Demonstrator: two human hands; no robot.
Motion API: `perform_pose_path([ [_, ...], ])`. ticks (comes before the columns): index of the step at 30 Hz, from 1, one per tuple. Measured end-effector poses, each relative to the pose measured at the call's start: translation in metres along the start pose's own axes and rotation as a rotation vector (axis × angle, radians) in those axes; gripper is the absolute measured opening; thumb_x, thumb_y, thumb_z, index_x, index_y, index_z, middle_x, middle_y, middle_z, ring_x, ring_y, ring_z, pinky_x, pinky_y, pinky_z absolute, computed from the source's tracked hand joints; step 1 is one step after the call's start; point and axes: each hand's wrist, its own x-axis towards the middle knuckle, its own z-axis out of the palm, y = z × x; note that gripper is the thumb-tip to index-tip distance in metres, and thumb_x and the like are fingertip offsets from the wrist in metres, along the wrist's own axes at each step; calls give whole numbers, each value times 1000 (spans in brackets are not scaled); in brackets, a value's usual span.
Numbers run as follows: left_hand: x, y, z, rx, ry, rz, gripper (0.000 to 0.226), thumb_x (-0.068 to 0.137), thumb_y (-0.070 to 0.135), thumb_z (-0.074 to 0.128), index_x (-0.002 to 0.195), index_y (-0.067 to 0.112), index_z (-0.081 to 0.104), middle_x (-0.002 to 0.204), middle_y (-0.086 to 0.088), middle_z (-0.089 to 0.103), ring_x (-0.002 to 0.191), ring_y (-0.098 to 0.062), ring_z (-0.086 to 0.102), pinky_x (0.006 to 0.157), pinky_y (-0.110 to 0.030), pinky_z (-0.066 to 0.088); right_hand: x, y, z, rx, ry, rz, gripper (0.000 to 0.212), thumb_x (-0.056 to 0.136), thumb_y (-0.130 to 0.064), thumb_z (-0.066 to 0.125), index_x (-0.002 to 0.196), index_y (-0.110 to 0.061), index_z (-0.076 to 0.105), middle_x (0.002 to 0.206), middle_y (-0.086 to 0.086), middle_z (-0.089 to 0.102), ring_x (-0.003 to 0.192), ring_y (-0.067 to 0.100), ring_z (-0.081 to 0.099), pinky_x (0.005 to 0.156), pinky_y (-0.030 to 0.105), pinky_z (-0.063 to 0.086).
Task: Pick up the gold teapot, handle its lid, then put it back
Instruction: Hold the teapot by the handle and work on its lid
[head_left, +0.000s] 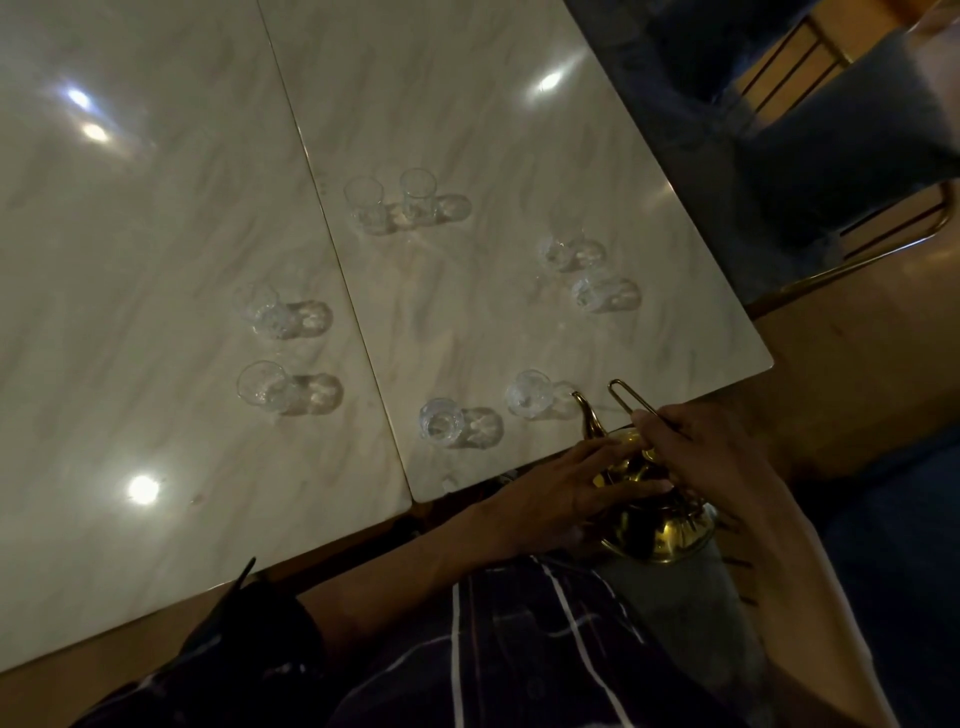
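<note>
Gold teapot (655, 525) sits low in the view, off the near edge of the table (156, 260) and over the person's lap, its curved spout (587, 415) pointing up toward the tabletop. Its wire handle (623, 397) rises as a thin loop above the body. The right hand (701, 457) comes in from the right with its fingers curled round the lower part of that loop. The left hand (561, 493) reaches across from the left, its fingers fairly straight and close together, lying on the top of the pot where the lid (621, 457) would be; how firmly they hold it cannot be told in the dim light, and both hands hide much of the pot's upper half.

Just beyond the spout stands a small clear glass (527, 395), with a second glass (441, 423) near it to the left. Six more glasses stand in pairs farther out on the pale marbled top: a left pair (265, 348), a far pair (389, 200) and a right pair (576, 273). A seam (337, 270) runs between the two table slabs, and bright lamp reflections lie on the glossy surface. Dark chairs (779, 156) with gold-coloured frames stand past the table's right edge. Below, a dark shirt (519, 649) with white stripes fills the bottom of the view.
</note>
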Motion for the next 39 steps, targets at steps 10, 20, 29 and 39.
perform_pose_path([
  [10,5,-2,1,-17,-43,-14,89,85,5,75,161,29,34,172,-9,11,155,-29,23,74,-17,51,2,3,-2,26,0,23,33,97,-38,54,81,-16,73,70,8,70,65,17,70,50,22,49],
  [20,7,-2,-2,-15,-63,-28,94,82,0,74,161,29,33,172,-10,12,154,-30,25,71,-17,46,2,0,-5,13,-15,37,35,97,-39,54,78,-14,72,64,9,67,53,12,64,46,21,47],
  [29,6,0,0,8,-30,-30,84,88,14,77,160,29,36,171,-11,18,151,-29,31,85,-16,37,2,-3,-5,-20,-15,34,35,97,-40,53,78,-17,72,68,8,70,64,20,69,55,31,54],
  [39,2,1,-2,-23,-8,-17,79,88,5,72,158,24,41,169,-14,21,150,-31,32,80,-16,38,4,-3,-1,-33,-26,21,35,98,-39,52,78,-17,71,67,8,69,57,13,66,47,17,44],
])
